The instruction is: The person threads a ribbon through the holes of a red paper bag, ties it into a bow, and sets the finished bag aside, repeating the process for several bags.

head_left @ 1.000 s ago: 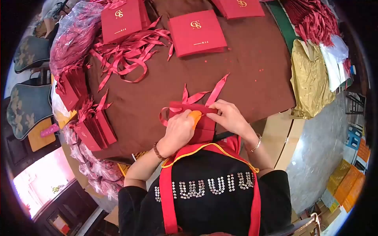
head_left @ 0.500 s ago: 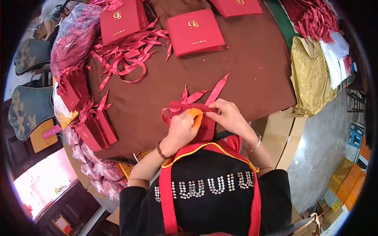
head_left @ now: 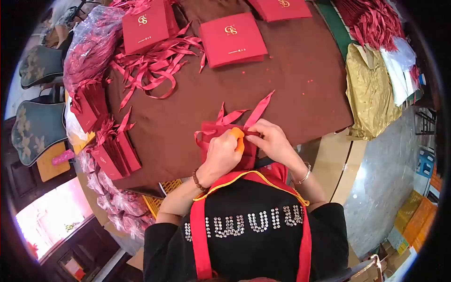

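A red bag (head_left: 249,162) with red ribbons lies at the table's near edge, under both hands. My left hand (head_left: 224,149), with orange covering on a finger, is closed at the bag's top edge. Close beside it, my right hand (head_left: 272,141) pinches at the same edge, by the base of a ribbon (head_left: 260,109) that points up and away. The fingertips nearly meet, and exactly what each pinches is hidden. Another ribbon (head_left: 230,117) spreads out just beyond the left hand.
Flat red bags (head_left: 233,40) lie on the brown cloth (head_left: 188,113), beside loose ribbons (head_left: 155,70). More bags (head_left: 115,157) stand at the left edge. A gold bag (head_left: 371,94) hangs at the right edge, and a chair (head_left: 40,129) stands far left.
My left hand has shifted slightly right and down, nearer the right hand. The folded top edge of the bag now lies flatter and shows more of its surface.
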Motion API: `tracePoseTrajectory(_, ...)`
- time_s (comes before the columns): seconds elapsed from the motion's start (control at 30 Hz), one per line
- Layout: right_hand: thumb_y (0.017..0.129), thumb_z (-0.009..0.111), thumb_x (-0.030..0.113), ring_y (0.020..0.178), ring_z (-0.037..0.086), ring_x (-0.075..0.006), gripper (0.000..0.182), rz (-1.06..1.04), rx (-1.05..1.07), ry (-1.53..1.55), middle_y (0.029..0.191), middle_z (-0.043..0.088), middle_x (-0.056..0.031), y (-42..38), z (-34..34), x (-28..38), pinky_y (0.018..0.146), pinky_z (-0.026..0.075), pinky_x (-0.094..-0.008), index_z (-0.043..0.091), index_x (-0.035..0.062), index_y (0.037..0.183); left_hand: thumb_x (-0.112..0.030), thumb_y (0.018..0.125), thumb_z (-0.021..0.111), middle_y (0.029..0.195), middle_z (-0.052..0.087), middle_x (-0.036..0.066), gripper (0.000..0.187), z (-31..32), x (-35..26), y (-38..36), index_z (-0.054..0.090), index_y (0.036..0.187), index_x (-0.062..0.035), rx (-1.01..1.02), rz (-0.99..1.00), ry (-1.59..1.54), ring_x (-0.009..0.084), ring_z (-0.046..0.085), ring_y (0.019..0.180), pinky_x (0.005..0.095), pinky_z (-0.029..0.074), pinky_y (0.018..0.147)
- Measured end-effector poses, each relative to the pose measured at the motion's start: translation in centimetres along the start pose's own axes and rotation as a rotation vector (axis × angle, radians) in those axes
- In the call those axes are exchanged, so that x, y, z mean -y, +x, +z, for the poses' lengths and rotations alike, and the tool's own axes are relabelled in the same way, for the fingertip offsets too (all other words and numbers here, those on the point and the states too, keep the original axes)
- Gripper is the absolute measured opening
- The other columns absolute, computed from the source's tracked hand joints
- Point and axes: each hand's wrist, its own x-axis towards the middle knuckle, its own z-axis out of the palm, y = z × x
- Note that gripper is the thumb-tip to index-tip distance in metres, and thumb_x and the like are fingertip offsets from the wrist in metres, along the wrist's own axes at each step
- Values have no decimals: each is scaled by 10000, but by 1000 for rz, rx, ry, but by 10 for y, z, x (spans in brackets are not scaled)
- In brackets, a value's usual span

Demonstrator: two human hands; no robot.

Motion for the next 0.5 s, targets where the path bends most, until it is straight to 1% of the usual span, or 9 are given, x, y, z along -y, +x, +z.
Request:
tracePoseTrajectory(0.03,781,643,87,684,550,-207,171,-10,-13,24,811,564,-107,-1,1,0,616,443,-313,613,-27,906,-20,749,602,762,614,181,117,1,0,0,596,867,-19,-3,1,2,344,619,674,384,485,575)
tracePoseTrajectory(0.1,784,634,69,694,555,-212,155,-23,-27,48,807,560,-106,-2,2,2,619,443,-312,608,-29,902,-21,738,588,747,598,183,190,4,-1,0,573,927,0,-50,116,1,365,594,616,433,480,519)
tracePoseTrajectory(0.23,783,618,38,722,567,-230,160,-74,-32,40,833,562,-113,-4,1,10,639,452,-318,607,-26,929,-12,732,575,766,598,186,256,3,-9,2,558,986,10,-63,51,-46,365,596,624,439,480,527)
tracePoseTrajectory(0.3,783,615,34,729,569,-235,166,-103,-33,59,846,564,-116,-4,0,12,645,455,-321,608,-24,937,-17,746,559,782,601,189,302,9,-4,2,541,1046,19,-44,111,4,365,598,630,441,482,538)
tracePoseTrajectory(0.33,783,614,34,736,571,-237,169,-119,-47,62,850,561,-116,-4,1,8,651,458,-321,608,-23,942,-39,794,566,723,615,174,267,5,-5,4,529,1057,-14,19,71,31,351,612,635,430,483,547)
tracePoseTrajectory(0.37,783,613,33,742,572,-239,173,-136,-62,66,855,559,-117,-4,2,5,657,462,-322,609,-22,947,-39,794,566,723,615,174,267,2,-3,5,529,1057,-14,4,79,34,351,612,635,430,483,547)
tracePoseTrajectory(0.43,792,611,38,753,577,-242,164,-136,-63,19,844,549,-114,-5,2,6,659,466,-322,609,-20,945,-59,810,568,724,619,180,310,-5,-1,8,521,1114,-24,15,158,55,361,610,628,444,476,532)
tracePoseTrajectory(0.47,798,609,68,786,588,-275,173,-97,-37,5,880,564,-122,-5,1,7,687,475,-345,612,-6,954,-101,783,614,790,617,147,279,-11,-3,8,582,1052,-32,66,99,116,314,605,729,426,454,585)
tracePoseTrajectory(0.5,804,607,97,819,600,-309,183,-56,-11,-8,916,579,-131,-6,1,8,716,483,-368,615,7,963,-101,783,614,790,617,147,279,-21,-9,11,582,1052,-32,62,103,117,314,605,729,426,454,585)
